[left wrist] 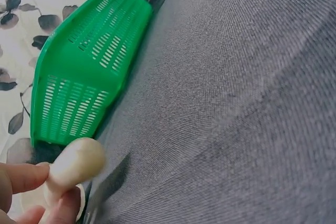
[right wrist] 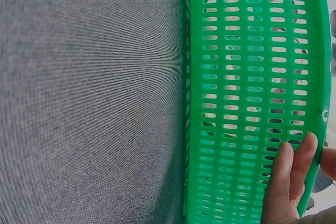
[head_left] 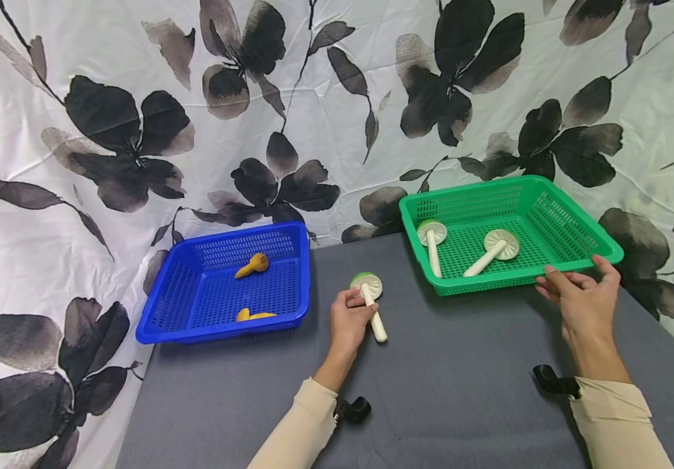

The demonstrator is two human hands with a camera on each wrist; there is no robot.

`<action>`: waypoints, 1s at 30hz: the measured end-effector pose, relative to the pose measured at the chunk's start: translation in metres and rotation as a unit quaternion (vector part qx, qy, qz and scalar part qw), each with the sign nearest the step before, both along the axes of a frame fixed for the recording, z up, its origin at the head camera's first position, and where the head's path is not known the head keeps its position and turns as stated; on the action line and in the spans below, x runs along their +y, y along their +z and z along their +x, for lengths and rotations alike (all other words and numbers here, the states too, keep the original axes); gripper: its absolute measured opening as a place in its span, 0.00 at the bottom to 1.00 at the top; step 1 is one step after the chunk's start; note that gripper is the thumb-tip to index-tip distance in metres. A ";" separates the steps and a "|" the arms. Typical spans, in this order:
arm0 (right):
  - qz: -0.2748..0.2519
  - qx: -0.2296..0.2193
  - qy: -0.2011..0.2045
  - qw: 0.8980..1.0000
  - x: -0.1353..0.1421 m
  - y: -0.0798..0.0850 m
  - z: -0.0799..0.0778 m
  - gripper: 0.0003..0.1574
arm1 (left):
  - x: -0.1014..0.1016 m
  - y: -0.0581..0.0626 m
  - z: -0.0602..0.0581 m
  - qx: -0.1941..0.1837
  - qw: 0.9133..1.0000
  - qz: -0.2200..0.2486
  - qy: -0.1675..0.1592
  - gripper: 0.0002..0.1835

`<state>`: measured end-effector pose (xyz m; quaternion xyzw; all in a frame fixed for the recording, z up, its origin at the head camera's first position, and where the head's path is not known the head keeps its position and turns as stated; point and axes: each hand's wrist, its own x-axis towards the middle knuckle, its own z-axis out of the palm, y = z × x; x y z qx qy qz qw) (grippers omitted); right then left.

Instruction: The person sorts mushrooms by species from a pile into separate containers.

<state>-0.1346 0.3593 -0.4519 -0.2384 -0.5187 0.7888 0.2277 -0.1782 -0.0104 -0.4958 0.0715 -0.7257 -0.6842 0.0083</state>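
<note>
Between the two baskets, my left hand (head_left: 348, 320) pinches the pale stem of a toy mushroom (head_left: 376, 320) with a green-edged cap. In the left wrist view the stem's rounded end (left wrist: 86, 162) points toward the camera, thumb and fingers around it. My right hand (head_left: 587, 301) grips the near rim of the green basket (head_left: 524, 281) close to its right corner; in the right wrist view fingers (right wrist: 282, 169) lie against the slotted outer wall. Inside that basket lie two similar mushrooms, one (head_left: 434, 251) at the left and another (head_left: 491, 253) near the middle.
A blue basket (head_left: 219, 331) stands on the left, holding a yellow-brown mushroom (head_left: 252, 265) and a yellow piece (head_left: 254, 315) partly hidden by the near wall. Grey cloth (head_left: 460, 391) covers the table. A floral sheet (head_left: 337, 117) hangs right behind the baskets.
</note>
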 end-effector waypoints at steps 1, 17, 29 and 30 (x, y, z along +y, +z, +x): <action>0.000 0.001 0.001 1.000 0.000 0.000 0.000 0.63 | 0.000 0.000 0.000 -0.008 1.000 0.005 -0.003 0.26; 0.005 0.006 0.001 1.000 -0.001 0.001 0.001 0.62 | -0.006 0.005 0.002 -0.060 0.996 -0.012 -0.063 0.25; -0.002 0.016 0.008 1.000 -0.001 0.003 0.001 0.63 | -0.006 0.014 -0.010 -0.058 0.991 0.065 -0.099 0.25; -0.002 0.016 0.009 1.000 -0.001 0.003 0.001 0.63 | -0.005 0.016 -0.011 -0.054 0.991 0.072 -0.102 0.26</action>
